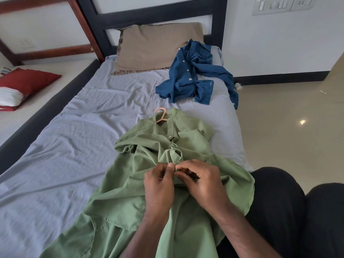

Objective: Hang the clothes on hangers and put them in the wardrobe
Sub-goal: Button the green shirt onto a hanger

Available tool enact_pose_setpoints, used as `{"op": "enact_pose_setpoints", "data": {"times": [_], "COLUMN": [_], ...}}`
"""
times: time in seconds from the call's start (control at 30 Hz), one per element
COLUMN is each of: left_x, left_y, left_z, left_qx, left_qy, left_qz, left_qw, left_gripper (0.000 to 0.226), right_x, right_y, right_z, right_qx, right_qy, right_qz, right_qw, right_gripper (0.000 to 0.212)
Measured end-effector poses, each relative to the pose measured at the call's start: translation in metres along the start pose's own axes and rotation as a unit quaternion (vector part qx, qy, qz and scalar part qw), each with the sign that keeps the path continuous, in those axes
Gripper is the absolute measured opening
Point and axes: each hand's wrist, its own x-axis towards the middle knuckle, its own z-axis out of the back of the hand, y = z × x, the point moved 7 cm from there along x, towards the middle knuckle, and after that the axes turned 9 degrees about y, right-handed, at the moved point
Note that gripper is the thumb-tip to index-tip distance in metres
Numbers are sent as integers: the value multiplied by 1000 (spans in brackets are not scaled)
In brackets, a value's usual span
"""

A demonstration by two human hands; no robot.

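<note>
Both hands pinch the green shirt (149, 198) at its front placket, left hand (159, 185) and right hand (200, 180) fingertip to fingertip. From this grip the shirt's length runs away toward the hanger (161, 115) at its collar.

Brown pillow (158, 47) at the head of a bed, on a wrinkled grey sheet (70, 146). Dark bed frame (149, 13) behind it. Red and white pillow (20, 88) on a second bed to the left. White switch plate (283, 5) high on the wall. Shiny tan floor (288, 112) to the right.
</note>
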Motion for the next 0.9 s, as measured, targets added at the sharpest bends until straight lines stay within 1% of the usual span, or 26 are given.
{"op": "enact_pose_setpoints", "data": {"times": [0.07,0.13,0.23,0.3,0.4,0.53,0.6,0.63,0.7,0.77,0.83,0.9], "left_x": [0,-1,-1,0,1,-4,-4,-4,-6,-8,-7,-6], "left_y": [0,1,6,9,11,4,1,0,-1,2,7,16], "left_z": [1,0,-2,-3,-5,-5,-6,-6,-6,-5,-3,-1], "left_qx": [14,21,12,-12,-23,29,54,67,82,86,76,60], "left_qy": [-10,-17,-21,-23,-21,-28,-39,-48,-62,-62,-50,-44], "left_qz": [-5,-8,0,18,34,17,6,1,-5,0,18,44], "left_qw": [1000,1000,1000,1000,999,999,998,997,995,994,996,996], "left_gripper": [36,32,29,29,28,28,30,30,30,31,32,31], "right_x": [-1,-2,-2,-2,-2,-3,-4,-4,-3,-2,-2,-2], "right_y": [-5,-12,-15,-14,-11,-5,0,2,3,0,0,2], "right_z": [-1,-2,-2,-1,-1,-5,-9,-9,-5,-1,-3,-12], "right_qx": [25,74,90,73,12,-62,-95,-102,-82,-64,-94,-147], "right_qy": [-11,-22,-24,-16,-9,-3,3,1,-7,-4,16,43], "right_qz": [-32,-80,-95,-85,-74,-57,-58,-63,-90,-121,-122,-104], "right_qw": [999,994,991,994,997,996,994,993,993,991,988,983], "right_gripper": [13,11,11,13,13,5,10,11,5,2,3,8]}}
